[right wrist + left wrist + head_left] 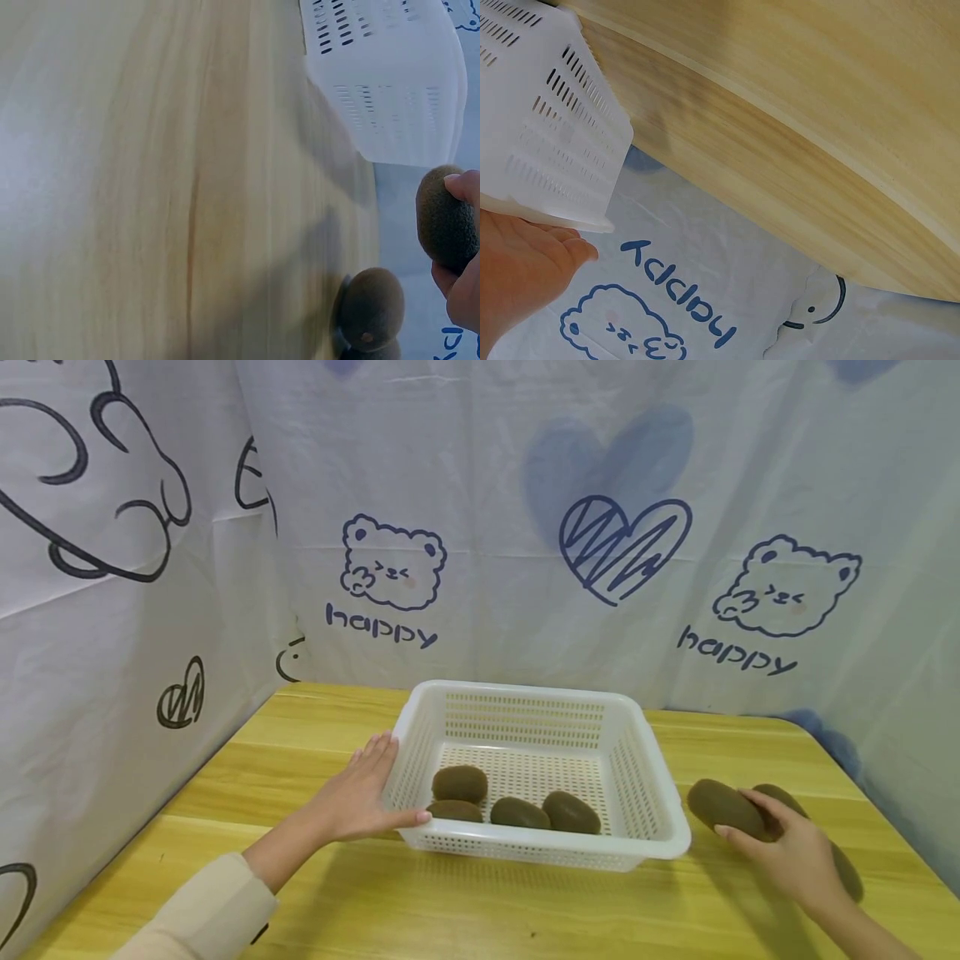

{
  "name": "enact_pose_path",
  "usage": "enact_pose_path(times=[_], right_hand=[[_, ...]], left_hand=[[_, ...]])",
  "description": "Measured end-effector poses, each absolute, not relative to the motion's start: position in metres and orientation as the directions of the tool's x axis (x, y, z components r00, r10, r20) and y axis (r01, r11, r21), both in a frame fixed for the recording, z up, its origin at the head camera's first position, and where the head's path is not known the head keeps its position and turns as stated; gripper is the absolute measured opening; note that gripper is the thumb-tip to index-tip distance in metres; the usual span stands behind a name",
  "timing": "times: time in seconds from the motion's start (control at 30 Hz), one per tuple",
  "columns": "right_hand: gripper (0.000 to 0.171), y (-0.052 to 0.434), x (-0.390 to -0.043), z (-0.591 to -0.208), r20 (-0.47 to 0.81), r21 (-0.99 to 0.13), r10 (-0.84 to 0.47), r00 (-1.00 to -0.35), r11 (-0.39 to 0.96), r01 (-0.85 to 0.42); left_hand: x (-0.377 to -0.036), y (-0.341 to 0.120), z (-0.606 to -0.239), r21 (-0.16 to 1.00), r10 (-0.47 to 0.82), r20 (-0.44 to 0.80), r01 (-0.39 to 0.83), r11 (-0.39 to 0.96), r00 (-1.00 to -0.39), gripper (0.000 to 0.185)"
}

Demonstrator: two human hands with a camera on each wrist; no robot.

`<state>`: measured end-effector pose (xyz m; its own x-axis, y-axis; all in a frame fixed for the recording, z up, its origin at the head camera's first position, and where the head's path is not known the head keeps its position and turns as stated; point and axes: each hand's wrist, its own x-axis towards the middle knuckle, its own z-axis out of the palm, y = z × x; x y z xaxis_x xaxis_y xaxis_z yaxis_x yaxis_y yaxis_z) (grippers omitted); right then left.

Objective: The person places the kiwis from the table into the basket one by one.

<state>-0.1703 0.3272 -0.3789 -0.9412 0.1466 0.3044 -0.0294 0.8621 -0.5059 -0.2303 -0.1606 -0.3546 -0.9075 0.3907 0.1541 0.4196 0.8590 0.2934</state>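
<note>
A white perforated plastic basket stands on the wooden table with several brown kiwis along its near side. My left hand rests against the basket's left side, fingers straight along the rim and thumb over the near rim. In the left wrist view the left hand lies along the rim. To the right of the basket, my right hand pinches a kiwi between thumb and fingers. The right wrist view shows this held kiwi above the table, near the basket corner.
Two more kiwis lie on the table at the right, one kiwi behind my right hand and another kiwi beside the wrist, both partly hidden. A white printed cloth hangs behind and along both sides of the table.
</note>
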Motion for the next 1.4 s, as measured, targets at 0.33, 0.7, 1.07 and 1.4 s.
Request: enact_pose_path(times=[0.33, 0.7, 1.07, 1.4], right_hand=[[0.067, 0.318, -0.175, -0.369, 0.351, -0.531, 0.156, -0.923, 0.845, -0.059], [0.064, 0.305, -0.184, -0.353, 0.414, -0.561, 0.151, -0.898, 0.819, -0.122], [0.059, 0.284, -0.196, -0.342, 0.479, -0.561, 0.095, -0.873, 0.798, -0.221], [0.057, 0.259, -0.202, -0.337, 0.456, -0.608, 0.028, -0.890, 0.740, -0.288]], left_hand=[[-0.230, -0.161, -0.354, 0.292, 0.396, 0.149, 0.423, 0.858, -0.906, 0.111], [-0.230, -0.162, -0.354, 0.294, 0.395, 0.143, 0.420, 0.858, -0.907, 0.112], [-0.229, -0.161, -0.352, 0.306, 0.391, 0.140, 0.415, 0.857, -0.910, 0.112], [-0.230, -0.161, -0.354, 0.306, 0.392, 0.152, 0.420, 0.854, -0.907, 0.112]])
